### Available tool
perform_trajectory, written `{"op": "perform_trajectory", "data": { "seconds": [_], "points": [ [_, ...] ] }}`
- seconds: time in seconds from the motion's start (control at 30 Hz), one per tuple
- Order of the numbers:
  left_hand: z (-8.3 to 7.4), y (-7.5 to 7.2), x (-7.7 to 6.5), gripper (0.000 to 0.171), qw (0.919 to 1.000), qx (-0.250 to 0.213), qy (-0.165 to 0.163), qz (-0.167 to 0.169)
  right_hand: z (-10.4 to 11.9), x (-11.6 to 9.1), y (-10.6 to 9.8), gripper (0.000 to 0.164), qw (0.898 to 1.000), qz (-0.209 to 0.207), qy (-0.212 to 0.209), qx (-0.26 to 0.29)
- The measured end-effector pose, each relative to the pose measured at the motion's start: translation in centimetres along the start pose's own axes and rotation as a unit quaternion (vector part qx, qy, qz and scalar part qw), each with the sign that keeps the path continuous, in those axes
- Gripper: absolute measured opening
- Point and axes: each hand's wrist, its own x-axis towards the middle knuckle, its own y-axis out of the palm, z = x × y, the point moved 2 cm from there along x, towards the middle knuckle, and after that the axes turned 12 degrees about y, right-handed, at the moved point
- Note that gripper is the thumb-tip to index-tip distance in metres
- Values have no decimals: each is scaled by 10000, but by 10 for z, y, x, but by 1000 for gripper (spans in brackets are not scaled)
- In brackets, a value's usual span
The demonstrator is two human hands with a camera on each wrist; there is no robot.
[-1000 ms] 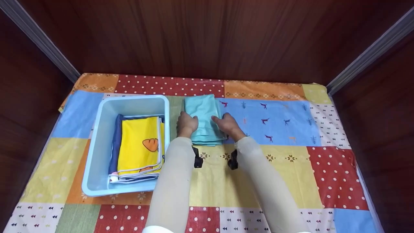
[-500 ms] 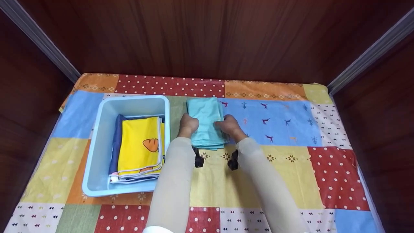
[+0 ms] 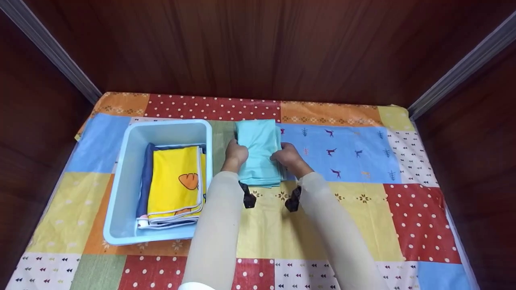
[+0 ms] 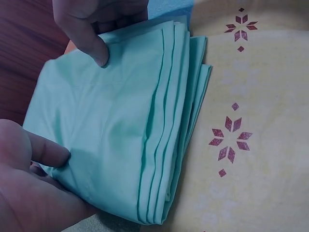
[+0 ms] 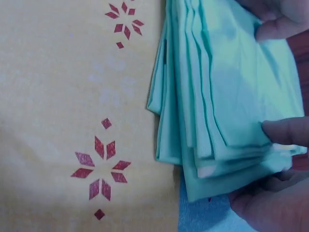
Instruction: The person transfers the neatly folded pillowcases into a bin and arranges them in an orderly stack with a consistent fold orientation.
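A turquoise cloth (image 3: 260, 151), folded into a thick rectangle of several layers, lies between both hands to the right of the light-blue tub. My left hand (image 3: 236, 154) grips its left edge, with the thumb on top and the other fingers at the side and below. On the opposite edge, my right hand (image 3: 289, 157) pinches the layers, thumb uppermost. In the left wrist view the cloth's stacked folds (image 4: 161, 125) face the near side. The right wrist view shows the lower layers (image 5: 227, 183) spread a little apart beside the right thumb.
The light-blue plastic tub (image 3: 117, 201) stands at the left, close to my left forearm. Inside lie a folded yellow cloth (image 3: 171, 181) with a carrot print and a navy cloth (image 3: 146, 173) under it. A patchwork tablecloth (image 3: 346, 217) covers the table; dark wood panels (image 3: 258, 52) enclose it.
The turquoise cloth has shifted slightly to the right, and both hands have moved a little with it, still holding its two sides. The tub and its cloths stay in place.
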Motion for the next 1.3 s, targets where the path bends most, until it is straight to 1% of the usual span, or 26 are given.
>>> {"op": "perform_trajectory", "data": {
  "seconds": [0.13, 0.3, 0.37, 0.4, 0.47, 0.53, 0.57, 0.63, 0.7, 0.77, 0.87, 0.97, 1.07, 1.17, 1.3],
  "points": [
    [-1, 2, 1, 58, 9998, -73, 102, -125, -1, 2, -3, 65, 9995, 106, -265, 126],
    [0, 5, 5, 56, 9985, 86, 449, -296, -5, 5, -4, 63, 9962, 340, -674, 432],
    [1, 7, 7, 61, 9977, 179, 578, -311, -7, 7, -4, 60, 9949, 413, -776, 488],
    [2, 8, 8, 66, 9972, 253, 643, -296, -8, 8, -3, 61, 9946, 411, -821, 474],
    [3, 10, 10, 79, 9959, 412, 775, -217, -9, 9, -2, 71, 9935, 444, -947, 454],
    [3, 11, 11, 89, 9940, 594, 915, -83, -10, 9, -1, 84, 9919, 470, -1107, 416],
    [4, 12, 12, 94, 9929, 696, 967, -1, -10, 9, -1, 91, 9906, 487, -1214, 397],
    [4, 13, 12, 98, 9911, 854, 1009, 151, -10, 9, 0, 99, 9879, 551, -1420, 287],
    [4, 14, 12, 98, 9900, 979, 978, 271, -11, 8, 0, 99, 9862, 598, -1537, 114],
    [5, 15, 12, 96, 9896, 1071, 887, 375, -11, 8, 0, 93, 9856, 592, -1577, -119],
    [6, 15, 11, 93, 9881, 1246, 762, 472, -12, 6, -1, 84, 9868, 610, -1443, -414],
    [7, 16, 11, 91, 9866, 1402, 628, 547, -14, 6, -1, 81, 9882, 665, -1277, -528],
    [8, 16, 10, 90, 9864, 1429, 559, 584, -16, 5, -1, 80, 9888, 717, -1187, -552],
    [8, 15, 10, 89, 9869, 1402, 507, 614, -15, 6, 0, 80, 9889, 742, -1203, -465],
    [7, 14, 12, 88, 9879, 1340, 477, 622, -13, 6, -1, 80, 9897, 806, -1164, -221]
  ]
}}
